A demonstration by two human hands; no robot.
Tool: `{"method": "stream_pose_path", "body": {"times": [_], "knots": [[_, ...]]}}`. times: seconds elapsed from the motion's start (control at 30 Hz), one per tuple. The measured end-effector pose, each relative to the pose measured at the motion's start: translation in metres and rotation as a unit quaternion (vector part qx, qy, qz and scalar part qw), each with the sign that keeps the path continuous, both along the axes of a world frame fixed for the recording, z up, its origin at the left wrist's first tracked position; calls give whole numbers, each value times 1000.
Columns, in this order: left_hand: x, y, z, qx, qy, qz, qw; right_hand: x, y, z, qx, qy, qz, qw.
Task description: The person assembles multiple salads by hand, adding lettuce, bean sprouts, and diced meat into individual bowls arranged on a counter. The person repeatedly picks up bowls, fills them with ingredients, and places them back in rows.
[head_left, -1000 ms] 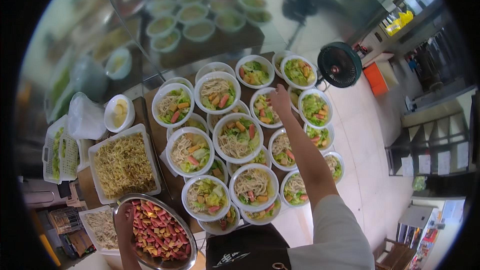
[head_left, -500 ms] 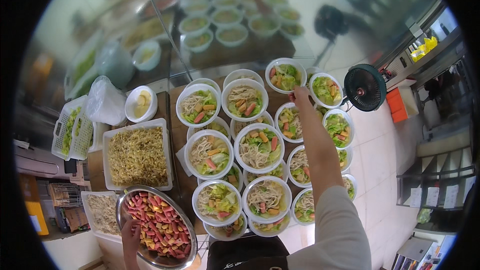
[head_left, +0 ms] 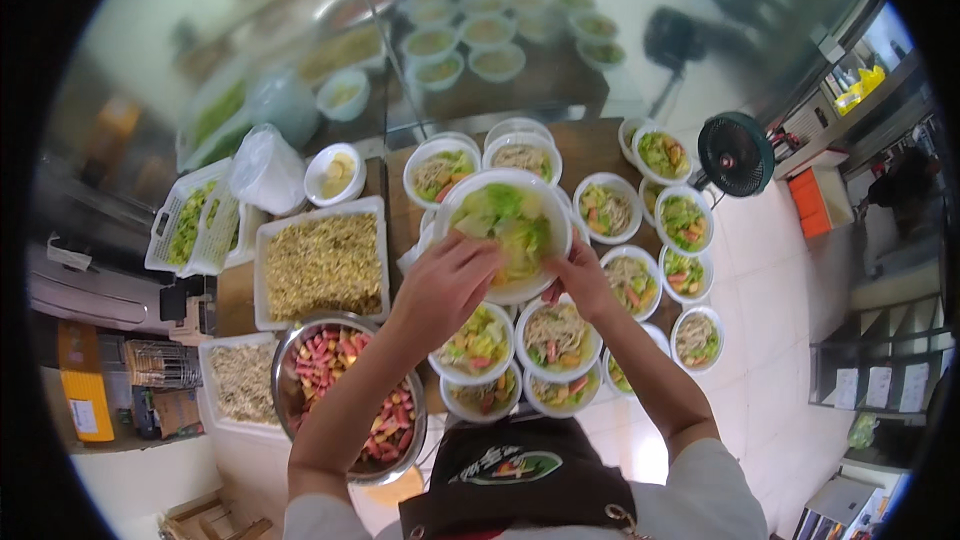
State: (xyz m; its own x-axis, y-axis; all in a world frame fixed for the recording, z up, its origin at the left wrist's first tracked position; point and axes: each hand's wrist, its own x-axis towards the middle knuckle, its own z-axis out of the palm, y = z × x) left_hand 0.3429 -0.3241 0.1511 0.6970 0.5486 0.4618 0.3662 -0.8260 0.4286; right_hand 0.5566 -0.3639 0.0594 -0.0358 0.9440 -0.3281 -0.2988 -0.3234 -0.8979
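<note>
A white bowl (head_left: 452, 202) of lettuce is held up over the middle of the table, above other filled bowls. My right hand (head_left: 580, 278) grips its rim at the near right side. My left hand (head_left: 455, 275) reaches in from the near left, its bunched fingers over the lettuce (head_left: 520, 230); whatever they hold is hidden. Below my left forearm stands a steel basin (head_left: 283, 372) of pink and yellow cut pieces (head_left: 325, 365). Under and around the raised bowl are stacked bowls with lettuce, pale shreds and cut pieces, such as the noodle-topped bowl (head_left: 558, 338).
At the left are a white tray of bean sprouts (head_left: 320, 265), a tray of pale shreds (head_left: 243, 380), a basket of greens (head_left: 195, 225), a plastic bag (head_left: 268, 170) and a small bowl of pale slices (head_left: 335, 175). A dark fan (head_left: 735, 155) stands right of the table.
My right hand has brought a bowl from the far right toward me to the middle. My left hand has left the steel basin and come over that bowl. The view has shifted.
</note>
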Motion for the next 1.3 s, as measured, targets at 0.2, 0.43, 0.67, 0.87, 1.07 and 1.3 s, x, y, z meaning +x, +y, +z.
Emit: {"method": "stream_pose_path", "body": {"times": [0.2, 0.43, 0.67, 0.87, 1.07, 1.3], "knots": [[-5, -30, -32, 28, 148, 133, 980, -64, -77, -1, -23, 15, 25, 999], [-26, -68, -63, -52, 211, 259, 941, -103, -105, -13, -31, -1, 20, 999], [-43, -74, -56, -116, 182, 192, 957, -112, -105, -15, -14, -9, 52, 999], [-57, -61, -58, -177, 119, 140, 967, -116, -101, -15, -5, -22, 59, 998], [-77, -43, -42, -325, -78, 120, 935, -111, -91, -10, -1, 1, 34, 999], [-75, -39, -42, -403, -48, 85, 910, -107, -81, -20, -40, 32, 49, 997]]}}
